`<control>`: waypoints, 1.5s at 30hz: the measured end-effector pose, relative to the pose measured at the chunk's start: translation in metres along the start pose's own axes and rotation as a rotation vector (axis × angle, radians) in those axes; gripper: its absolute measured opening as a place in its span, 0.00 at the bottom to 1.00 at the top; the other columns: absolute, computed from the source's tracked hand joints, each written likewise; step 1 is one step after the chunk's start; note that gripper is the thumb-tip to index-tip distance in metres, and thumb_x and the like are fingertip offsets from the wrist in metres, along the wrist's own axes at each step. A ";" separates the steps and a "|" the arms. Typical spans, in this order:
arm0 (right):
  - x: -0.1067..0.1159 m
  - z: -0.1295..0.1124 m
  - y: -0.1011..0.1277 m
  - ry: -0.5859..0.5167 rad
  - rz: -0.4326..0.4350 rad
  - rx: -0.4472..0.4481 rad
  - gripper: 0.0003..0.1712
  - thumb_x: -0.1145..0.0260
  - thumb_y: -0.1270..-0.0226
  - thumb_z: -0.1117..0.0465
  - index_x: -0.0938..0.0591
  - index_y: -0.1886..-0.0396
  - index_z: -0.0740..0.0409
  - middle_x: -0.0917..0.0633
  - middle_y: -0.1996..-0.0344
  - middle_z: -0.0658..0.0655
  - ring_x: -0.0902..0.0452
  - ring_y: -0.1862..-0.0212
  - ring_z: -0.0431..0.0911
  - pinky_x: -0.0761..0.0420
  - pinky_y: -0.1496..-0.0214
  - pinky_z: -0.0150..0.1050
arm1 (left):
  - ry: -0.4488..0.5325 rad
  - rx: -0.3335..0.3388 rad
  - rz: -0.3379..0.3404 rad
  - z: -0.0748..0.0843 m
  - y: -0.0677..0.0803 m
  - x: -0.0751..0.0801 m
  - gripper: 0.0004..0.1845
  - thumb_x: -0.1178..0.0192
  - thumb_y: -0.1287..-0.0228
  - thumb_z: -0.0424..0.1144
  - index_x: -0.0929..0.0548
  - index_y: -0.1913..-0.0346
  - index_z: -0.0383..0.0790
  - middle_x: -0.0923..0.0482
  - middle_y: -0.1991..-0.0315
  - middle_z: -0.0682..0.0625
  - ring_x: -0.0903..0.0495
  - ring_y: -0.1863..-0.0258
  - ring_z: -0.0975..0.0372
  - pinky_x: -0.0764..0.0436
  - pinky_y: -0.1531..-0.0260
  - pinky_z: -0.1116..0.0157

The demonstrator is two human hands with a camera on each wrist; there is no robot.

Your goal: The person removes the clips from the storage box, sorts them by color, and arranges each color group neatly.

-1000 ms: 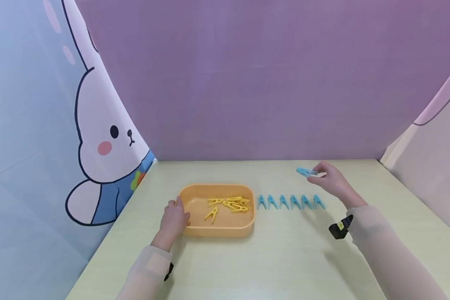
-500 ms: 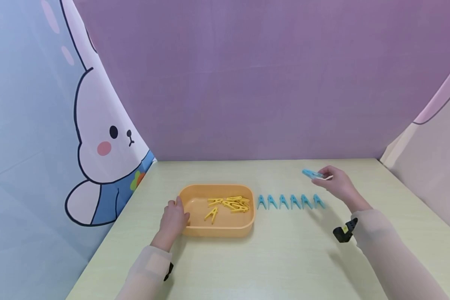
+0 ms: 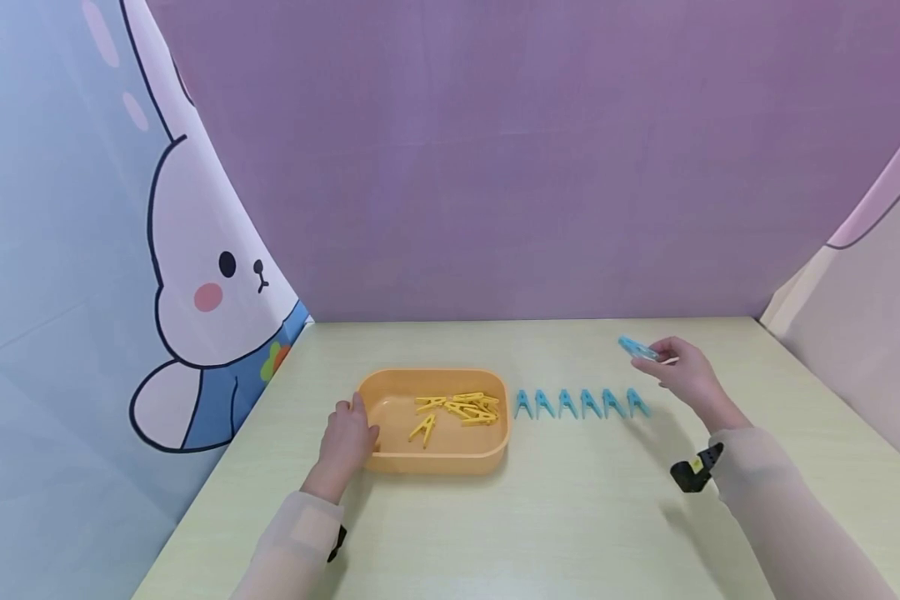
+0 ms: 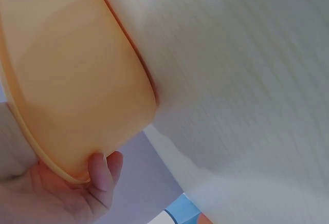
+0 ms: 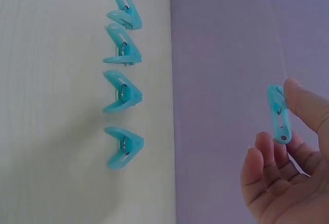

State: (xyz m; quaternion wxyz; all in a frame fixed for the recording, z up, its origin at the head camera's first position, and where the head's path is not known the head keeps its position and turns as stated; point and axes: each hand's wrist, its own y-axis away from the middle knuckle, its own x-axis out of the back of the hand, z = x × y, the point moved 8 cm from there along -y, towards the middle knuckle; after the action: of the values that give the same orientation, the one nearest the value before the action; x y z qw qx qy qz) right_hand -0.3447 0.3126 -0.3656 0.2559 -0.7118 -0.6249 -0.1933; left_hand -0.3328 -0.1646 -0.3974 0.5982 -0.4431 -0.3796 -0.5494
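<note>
Six blue clips (image 3: 581,403) stand in a row on the table (image 3: 570,517), right of the orange tray (image 3: 435,462) that holds yellow clips (image 3: 457,409). The right hand (image 3: 682,372) pinches a seventh clip (image 3: 637,347) in the air, just beyond the row's right end. The left hand (image 3: 347,439) grips the tray's left rim.

a pale green table (image 3: 540,517) carries an orange tray (image 3: 435,461) and a row of six blue clips (image 3: 581,404).
</note>
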 end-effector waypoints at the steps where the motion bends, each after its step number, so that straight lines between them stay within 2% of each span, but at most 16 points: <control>1: 0.001 0.001 0.001 -0.006 0.003 0.000 0.36 0.40 0.38 0.44 0.34 0.46 0.71 0.29 0.56 0.65 0.30 0.57 0.55 0.23 0.58 0.46 | 0.001 0.000 0.000 0.000 0.000 0.000 0.35 0.41 0.39 0.36 0.43 0.37 0.19 0.36 0.49 0.26 0.30 0.55 0.41 0.25 0.63 0.49; 5: 0.003 0.007 0.004 -0.025 0.010 -0.005 0.36 0.40 0.38 0.44 0.34 0.46 0.72 0.29 0.56 0.64 0.29 0.59 0.54 0.23 0.61 0.40 | 0.009 -0.003 0.000 0.000 0.000 0.000 0.35 0.41 0.39 0.36 0.43 0.36 0.19 0.37 0.49 0.26 0.30 0.55 0.41 0.25 0.62 0.49; 10: 0.006 0.015 0.005 -0.042 0.017 -0.020 0.34 0.39 0.37 0.46 0.34 0.48 0.73 0.28 0.58 0.63 0.27 0.62 0.49 0.23 0.64 0.37 | 0.014 -0.004 0.002 -0.001 0.000 0.000 0.35 0.41 0.39 0.36 0.44 0.36 0.19 0.36 0.49 0.26 0.30 0.55 0.41 0.25 0.62 0.49; 17: 0.003 0.034 0.005 -0.052 -0.010 -0.114 0.38 0.39 0.38 0.43 0.35 0.48 0.74 0.26 0.58 0.63 0.28 0.56 0.57 0.24 0.59 0.42 | 0.011 0.005 -0.008 -0.001 0.001 0.001 0.35 0.42 0.38 0.36 0.44 0.36 0.19 0.37 0.49 0.26 0.30 0.54 0.41 0.25 0.61 0.49; 20: 0.003 0.044 0.006 -0.045 -0.016 -0.137 0.39 0.39 0.38 0.44 0.36 0.47 0.76 0.26 0.58 0.64 0.27 0.57 0.57 0.24 0.60 0.42 | 0.011 0.014 -0.015 -0.002 0.001 0.000 0.35 0.42 0.38 0.36 0.44 0.36 0.20 0.37 0.48 0.27 0.30 0.54 0.41 0.25 0.61 0.49; 26: 0.002 0.071 0.011 0.004 -0.045 -0.208 0.38 0.39 0.39 0.44 0.35 0.51 0.76 0.26 0.60 0.66 0.26 0.59 0.58 0.25 0.61 0.46 | 0.008 0.010 -0.018 -0.001 0.000 0.000 0.35 0.42 0.38 0.36 0.44 0.36 0.19 0.37 0.48 0.26 0.30 0.54 0.41 0.25 0.61 0.49; 31: 0.001 0.085 0.012 0.075 -0.055 -0.231 0.30 0.36 0.39 0.48 0.32 0.58 0.73 0.25 0.67 0.63 0.27 0.66 0.53 0.27 0.67 0.42 | 0.004 0.005 -0.012 0.000 0.000 0.000 0.35 0.42 0.39 0.36 0.44 0.36 0.19 0.37 0.49 0.26 0.30 0.55 0.41 0.25 0.62 0.49; 45: -0.007 0.095 0.009 0.162 -0.091 -0.241 0.27 0.34 0.42 0.52 0.31 0.62 0.73 0.26 0.70 0.62 0.31 0.69 0.51 0.29 0.69 0.41 | -0.003 0.012 -0.013 -0.001 -0.001 -0.001 0.35 0.42 0.39 0.37 0.43 0.36 0.20 0.36 0.49 0.27 0.30 0.54 0.41 0.25 0.61 0.49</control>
State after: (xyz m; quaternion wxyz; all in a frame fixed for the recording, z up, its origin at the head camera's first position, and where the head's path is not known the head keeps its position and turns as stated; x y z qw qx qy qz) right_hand -0.3408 0.3640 -0.4462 0.2094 -0.6903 -0.6061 -0.3350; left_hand -0.3340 -0.1653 -0.3991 0.5965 -0.4379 -0.3867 -0.5504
